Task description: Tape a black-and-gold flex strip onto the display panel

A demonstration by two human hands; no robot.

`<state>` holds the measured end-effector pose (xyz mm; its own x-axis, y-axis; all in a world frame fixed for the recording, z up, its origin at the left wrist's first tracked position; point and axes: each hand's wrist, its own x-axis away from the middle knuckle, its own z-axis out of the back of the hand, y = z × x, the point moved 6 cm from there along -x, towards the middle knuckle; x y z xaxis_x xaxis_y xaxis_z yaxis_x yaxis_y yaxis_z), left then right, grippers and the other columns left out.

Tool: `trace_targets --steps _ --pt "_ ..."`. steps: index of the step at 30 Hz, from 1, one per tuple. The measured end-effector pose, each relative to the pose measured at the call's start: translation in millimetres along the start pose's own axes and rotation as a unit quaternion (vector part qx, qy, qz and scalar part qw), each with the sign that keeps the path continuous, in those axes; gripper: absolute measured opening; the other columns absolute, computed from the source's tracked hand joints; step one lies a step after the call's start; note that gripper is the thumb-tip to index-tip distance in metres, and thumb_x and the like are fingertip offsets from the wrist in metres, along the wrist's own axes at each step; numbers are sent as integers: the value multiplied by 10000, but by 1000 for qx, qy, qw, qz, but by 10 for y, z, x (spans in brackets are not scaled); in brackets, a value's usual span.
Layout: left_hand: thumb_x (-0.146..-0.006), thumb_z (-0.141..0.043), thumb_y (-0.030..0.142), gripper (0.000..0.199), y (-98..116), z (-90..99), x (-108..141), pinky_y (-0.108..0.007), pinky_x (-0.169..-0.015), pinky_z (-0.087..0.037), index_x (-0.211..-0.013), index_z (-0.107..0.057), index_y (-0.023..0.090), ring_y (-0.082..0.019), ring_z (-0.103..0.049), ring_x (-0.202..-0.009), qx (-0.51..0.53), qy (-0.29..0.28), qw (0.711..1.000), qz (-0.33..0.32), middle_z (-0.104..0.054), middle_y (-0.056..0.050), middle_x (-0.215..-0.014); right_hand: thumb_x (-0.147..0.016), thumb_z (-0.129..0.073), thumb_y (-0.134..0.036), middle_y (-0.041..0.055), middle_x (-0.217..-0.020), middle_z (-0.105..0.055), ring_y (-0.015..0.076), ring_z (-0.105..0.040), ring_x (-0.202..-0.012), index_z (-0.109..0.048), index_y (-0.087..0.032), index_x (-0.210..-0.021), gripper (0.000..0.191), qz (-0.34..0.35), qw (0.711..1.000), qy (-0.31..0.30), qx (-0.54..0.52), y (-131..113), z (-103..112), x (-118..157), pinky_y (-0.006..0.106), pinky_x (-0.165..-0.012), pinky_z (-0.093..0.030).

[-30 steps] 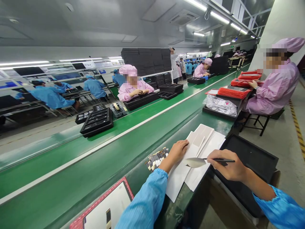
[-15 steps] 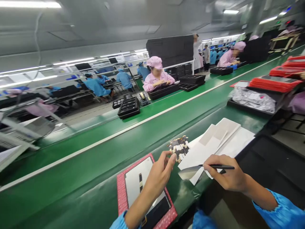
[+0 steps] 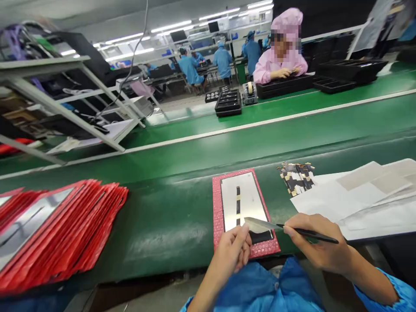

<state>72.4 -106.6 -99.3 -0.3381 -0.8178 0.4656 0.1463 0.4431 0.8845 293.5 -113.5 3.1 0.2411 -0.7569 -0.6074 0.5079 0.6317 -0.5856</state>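
A flat, mirror-bright panel (image 3: 255,195) lies on a pink padded sheet (image 3: 217,208) at the near edge of a green worktop (image 3: 165,225), a black-and-gold strip (image 3: 238,201) running lengthwise along its face. The panel looks thin, stiff and fairly light, probably smooth enough to slip and easy to scratch or crack; it would seem best held by its long side edges, clear of the shiny face. The strip appears light and bendable, better taken by one end than creased in the middle.

At right, the worker's right hand (image 3: 320,242) pinches the black handle of a thin-bladed tool (image 3: 261,225) between thumb and fingers, penlike, the wrist low and the blade pointing left across the panel's lower part. The left hand (image 3: 231,249) reaches up from the worktop's near edge, thumb and forefinger nearly together at the blade's tip, the other fingers curled; whether they hold anything cannot be told. Beyond the sheet's right edge sits a pile of small black, white and gold pieces (image 3: 296,178), beside loose white sheets (image 3: 325,203); red-wrapped panels (image 3: 97,229) fan across the worktop's left end.
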Motion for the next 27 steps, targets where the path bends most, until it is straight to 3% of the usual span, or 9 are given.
trace_targets --steps 7,12,18,22,27 --pt "-766 -648 701 438 -89 25 105 -177 -345 -255 -775 -568 271 -7 -324 -301 37 15 999 5 -495 69 -477 -821 -672 -182 -54 -690 -756 143 -710 -519 -678 -298 -916 149 -12 999 -16 -30 -31 -110 -32 274 -458 -538" --pt "-783 -646 667 398 -18 127 165 -205 -405 -295 -742 -582 276 -41 -371 -366 5 56 998 -30 -486 49 -477 -830 -683 -231 -24 -633 -725 182 -704 -528 -721 -294 -866 82 -122 989 18 -77 181 -188 45 298 -492 -575" --pt "-811 -617 643 394 47 211 251 -250 -487 -311 -671 -570 278 -87 -403 -456 -89 139 984 -68 -426 39 -500 -888 -647 -314 -45 -595 -699 155 -660 -417 -704 -290 -825 88 -255 959 5 -121 435 -428 233 286 -430 -561" --pt "-842 -619 573 311 -1 171 248 -255 -494 -294 -708 -598 293 -107 -434 -500 -136 152 976 -82 -481 23 -554 -893 -649 -320 -40 -660 -736 142 -658 -400 -693 -299 -847 68 -302 940 9 -159 517 -513 344 264 -399 -557" --pt "-822 -608 579 288 -98 138 229 -274 -515 -298 -743 -613 303 -126 -448 -504 -178 137 974 -40 -504 12 -551 -892 -664 -304 -18 -686 -738 129 -667 -420 -695 -224 -837 102 -332 928 4 -169 569 -553 406 225 -377 -540"
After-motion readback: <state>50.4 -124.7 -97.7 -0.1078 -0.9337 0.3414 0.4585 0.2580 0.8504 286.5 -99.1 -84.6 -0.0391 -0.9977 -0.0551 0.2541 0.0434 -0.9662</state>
